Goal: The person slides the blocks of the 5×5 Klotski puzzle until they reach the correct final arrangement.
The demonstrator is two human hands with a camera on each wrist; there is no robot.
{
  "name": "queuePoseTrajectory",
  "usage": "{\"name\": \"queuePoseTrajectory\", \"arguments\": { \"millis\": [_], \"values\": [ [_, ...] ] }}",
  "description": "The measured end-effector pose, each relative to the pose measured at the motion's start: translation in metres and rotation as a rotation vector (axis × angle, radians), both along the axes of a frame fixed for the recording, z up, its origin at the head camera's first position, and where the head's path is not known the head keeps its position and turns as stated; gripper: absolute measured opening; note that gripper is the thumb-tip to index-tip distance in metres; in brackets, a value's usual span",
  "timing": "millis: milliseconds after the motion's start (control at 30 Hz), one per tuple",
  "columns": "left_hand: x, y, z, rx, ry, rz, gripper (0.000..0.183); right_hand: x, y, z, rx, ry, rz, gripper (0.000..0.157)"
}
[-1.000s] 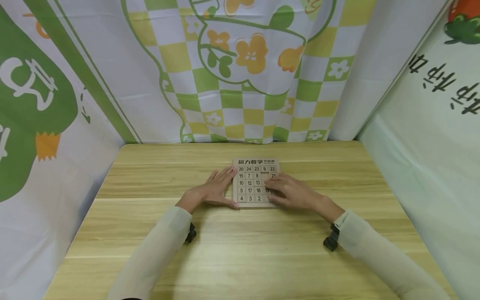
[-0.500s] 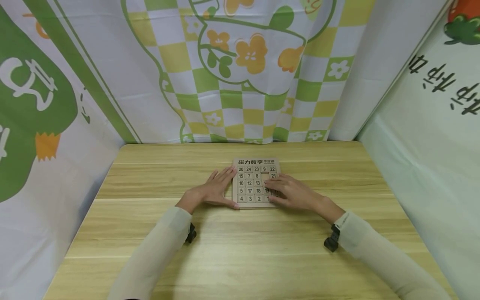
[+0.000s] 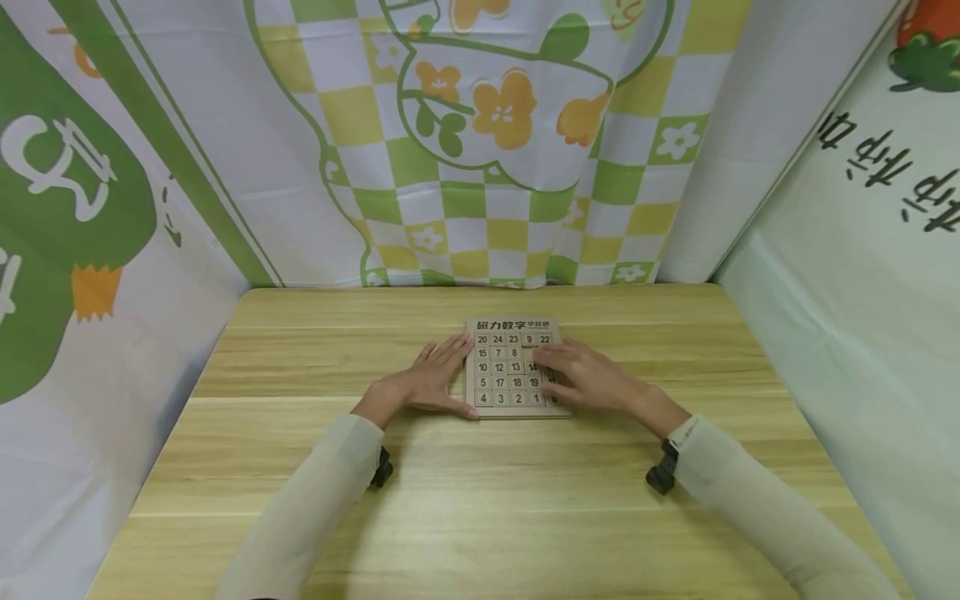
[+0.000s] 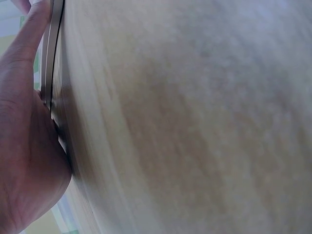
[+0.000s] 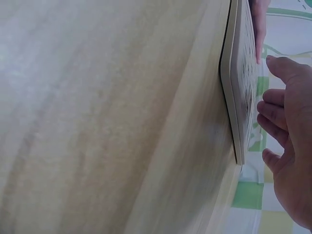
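A wooden number slide puzzle (image 3: pixel 507 375) lies flat on the table, printed characters along its top edge. Its numbered tiles form a grid with a gap below the 9. Along the left side rests my left hand (image 3: pixel 427 379), fingers extended at the upper edge and thumb at the lower left corner. My right hand (image 3: pixel 588 379) is over the right side, fingers loosely bent, fingertips close to the gap and covering several right-column tiles. In the right wrist view, these fingertips (image 5: pixel 263 108) hover right by the puzzle's face. The left wrist view shows the puzzle's side edge (image 4: pixel 52 53) beside my hand.
The wood-grain table (image 3: pixel 480 500) extends around the puzzle. A checked, flower-print curtain (image 3: pixel 495 167) hangs behind its far edge, with printed cloth walls (image 3: pixel 862 292) at the sides. Dark wrist cameras (image 3: pixel 662 477) sit on both wrists.
My right hand has shifted slightly right and lifted a little, uncovering the 14, 19 and 1 tiles. My left hand stays in place.
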State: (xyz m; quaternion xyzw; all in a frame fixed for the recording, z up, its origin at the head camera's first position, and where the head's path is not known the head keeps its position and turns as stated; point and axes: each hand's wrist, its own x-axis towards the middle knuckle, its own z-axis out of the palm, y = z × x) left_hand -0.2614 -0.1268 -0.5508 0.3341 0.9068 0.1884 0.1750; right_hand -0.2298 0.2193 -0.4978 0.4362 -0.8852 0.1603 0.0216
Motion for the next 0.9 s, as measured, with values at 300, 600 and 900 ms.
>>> {"name": "queuePoseTrajectory", "arguments": {
  "millis": [300,600,900],
  "values": [
    [0.006,0.001,0.013,0.031,-0.003,-0.008,0.141,-0.011,-0.002,0.002,-0.005,-0.040,-0.024,0.059],
    [0.008,0.000,0.014,0.013,-0.008,-0.006,0.141,-0.018,-0.008,-0.001,-0.004,-0.050,-0.047,0.062],
    [-0.001,-0.001,-0.001,-0.003,0.004,0.004,0.143,-0.022,-0.010,-0.004,0.032,-0.080,-0.071,0.064]
  ]
}}
